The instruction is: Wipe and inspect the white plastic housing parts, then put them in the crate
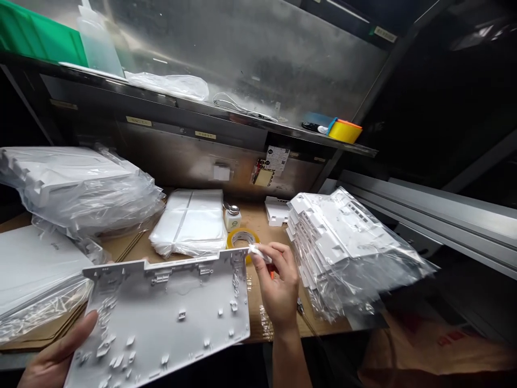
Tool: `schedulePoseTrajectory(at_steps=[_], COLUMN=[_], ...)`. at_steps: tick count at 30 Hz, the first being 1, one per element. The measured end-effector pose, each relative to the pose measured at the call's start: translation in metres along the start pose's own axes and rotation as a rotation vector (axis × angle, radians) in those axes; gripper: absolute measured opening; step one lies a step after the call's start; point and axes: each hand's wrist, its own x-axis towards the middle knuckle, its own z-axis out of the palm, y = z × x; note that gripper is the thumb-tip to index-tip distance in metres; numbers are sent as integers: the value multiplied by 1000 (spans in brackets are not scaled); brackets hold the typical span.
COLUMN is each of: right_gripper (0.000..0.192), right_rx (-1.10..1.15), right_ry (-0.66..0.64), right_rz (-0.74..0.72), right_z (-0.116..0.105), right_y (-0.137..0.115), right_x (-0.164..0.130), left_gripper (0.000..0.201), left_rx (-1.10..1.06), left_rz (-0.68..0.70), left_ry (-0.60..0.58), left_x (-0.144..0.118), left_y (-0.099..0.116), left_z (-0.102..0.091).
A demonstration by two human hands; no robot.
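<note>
A white plastic housing panel (173, 291), its inner side with clips and posts facing me, is tilted up above the table's front edge. My left hand (60, 350) grips its lower left edge, thumb on the inner face and the other fingers hidden behind. At the panel's top right corner, my right hand (278, 275) pinches a small white cloth (258, 252) between thumb and fingers. The cloth touches or nearly touches that corner. Just behind it lies a roll of yellow tape (242, 237).
Bagged white panels (72, 183) are piled at left, and another bagged stack (343, 231) stands at right. Between them are a bundle of clear plastic bags (189, 221) and a small pump bottle (232, 216). A metal shelf (242, 116) crosses behind, carrying a squeeze bottle (97, 43).
</note>
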Motion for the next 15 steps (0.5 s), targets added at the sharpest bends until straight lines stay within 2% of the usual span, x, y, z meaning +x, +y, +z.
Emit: schedulePoseTrajectory(at_steps=[5, 7, 10, 12, 15], right_gripper=[15, 15, 17, 16, 13], right_rx=[14, -29, -109, -105, -15], right_ry=[-3, -37, 13, 66, 69], right_rz=[42, 51, 78, 37, -105], right_z=[-3, -5, -5, -1, 11], right_y=[14, 23, 31, 23, -12], right_x=[-3, -2, 3, 5, 1], left_gripper=[87, 88, 92, 94, 88], left_rx=[69, 72, 68, 106, 228], left_rz=[38, 50, 154, 283, 394], left_ry=[140, 174, 155, 143, 137], left_x=[-4, -8, -14, -17, -18], left_y=[-6, -9, -19, -29, -47], left_z=[31, 52, 91, 119, 156])
